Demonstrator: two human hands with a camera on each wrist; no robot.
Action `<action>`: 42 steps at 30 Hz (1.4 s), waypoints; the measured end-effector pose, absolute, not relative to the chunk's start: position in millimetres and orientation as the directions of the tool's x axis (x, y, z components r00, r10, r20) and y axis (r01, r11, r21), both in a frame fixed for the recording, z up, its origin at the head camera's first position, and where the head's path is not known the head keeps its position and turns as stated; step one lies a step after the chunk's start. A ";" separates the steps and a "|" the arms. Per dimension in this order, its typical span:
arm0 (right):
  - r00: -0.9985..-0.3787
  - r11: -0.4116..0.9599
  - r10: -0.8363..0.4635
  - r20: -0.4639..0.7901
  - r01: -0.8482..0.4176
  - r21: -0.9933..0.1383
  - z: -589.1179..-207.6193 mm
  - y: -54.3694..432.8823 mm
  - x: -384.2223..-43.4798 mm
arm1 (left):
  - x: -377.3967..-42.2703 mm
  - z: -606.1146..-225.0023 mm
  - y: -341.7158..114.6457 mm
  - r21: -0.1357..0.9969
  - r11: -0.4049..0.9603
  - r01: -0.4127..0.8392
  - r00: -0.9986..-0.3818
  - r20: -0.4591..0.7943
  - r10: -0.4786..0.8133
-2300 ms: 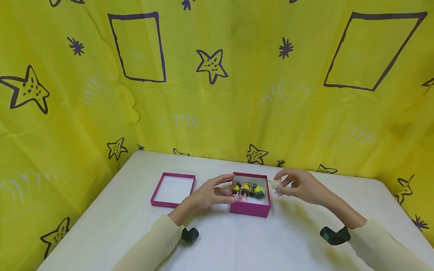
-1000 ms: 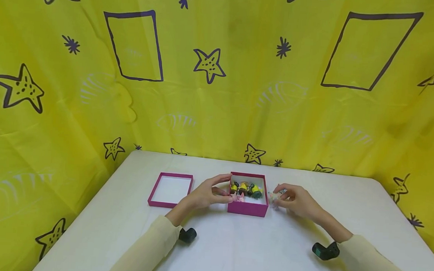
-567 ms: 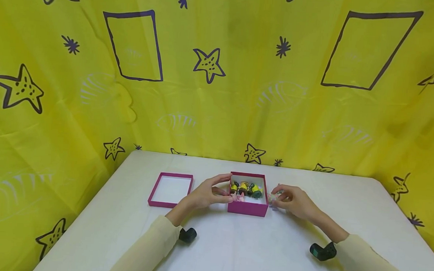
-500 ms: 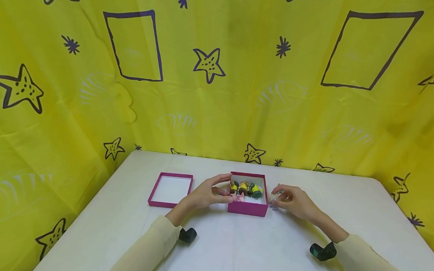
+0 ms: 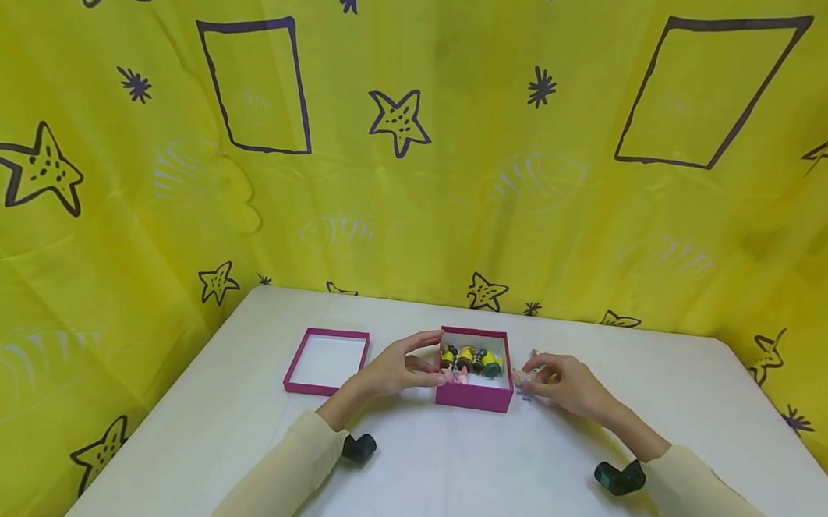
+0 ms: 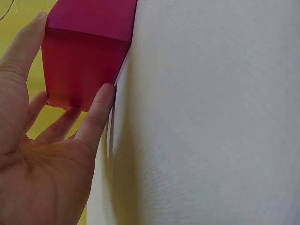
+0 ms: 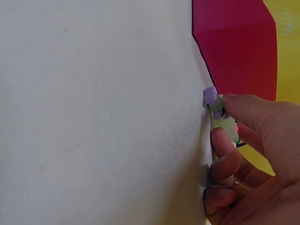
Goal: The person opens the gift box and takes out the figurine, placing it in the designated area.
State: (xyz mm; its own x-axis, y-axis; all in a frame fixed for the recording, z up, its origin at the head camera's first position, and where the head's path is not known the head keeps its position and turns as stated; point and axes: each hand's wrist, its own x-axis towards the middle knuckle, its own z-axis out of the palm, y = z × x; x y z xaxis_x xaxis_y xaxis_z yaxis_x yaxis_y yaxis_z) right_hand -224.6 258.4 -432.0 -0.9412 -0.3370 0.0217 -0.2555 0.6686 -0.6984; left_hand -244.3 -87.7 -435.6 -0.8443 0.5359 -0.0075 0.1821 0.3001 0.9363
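Observation:
My left hand [image 5: 397,367] is at the left side of a magenta box [image 5: 473,398]. Its fairly straight fingers touch that side and the back edge; the thumb lies by the front rim. Inside the box are several small yellow, green and brown figurines [image 5: 466,358] in a row, with pink ones [image 5: 461,376] near the front left. To the right of the box, thumb and fingers of my right hand [image 5: 567,385] pinch a small pastel figurine [image 7: 226,125], pale green with purple and pink parts. It is low over the tabletop, partly hidden by the fingers.
The box's lid [image 5: 326,362] lies left of the box, white inside up, with a magenta rim. All this is on a white-covered table [image 5: 466,480]. A yellow curtain [image 5: 430,212] with drawn starfish hangs behind the table and along both sides.
From being held up beside the box, the pastel figurine has come down towards the table in my right hand, tilting slightly most recently. The left hand has stayed at the box.

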 end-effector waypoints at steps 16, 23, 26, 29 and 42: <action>-0.924 0.643 -0.382 0.007 -0.271 -0.716 -430.1 262.7 -227.0 | -244.1 -435.6 -87.7 0.933 0.306 0.188 -0.843 -0.006 0.538; -0.922 0.641 -0.387 0.003 -0.271 -0.718 -430.2 262.8 -227.0 | -244.2 -435.7 -87.9 0.933 0.308 0.188 -0.842 -0.008 0.539; -0.922 0.641 -0.388 0.004 -0.273 -0.717 -430.4 263.1 -227.1 | -244.4 -435.5 -87.8 0.933 0.307 0.188 -0.843 -0.007 0.538; -0.921 0.640 -0.391 0.007 -0.277 -0.717 -430.6 263.3 -227.6 | -244.6 -435.6 -87.8 0.933 0.306 0.188 -0.843 -0.006 0.538; -0.912 0.643 -0.411 -0.003 -0.288 -0.709 -426.2 263.0 -227.2 | -244.9 -437.2 -88.1 0.935 0.298 0.193 -0.839 0.000 0.544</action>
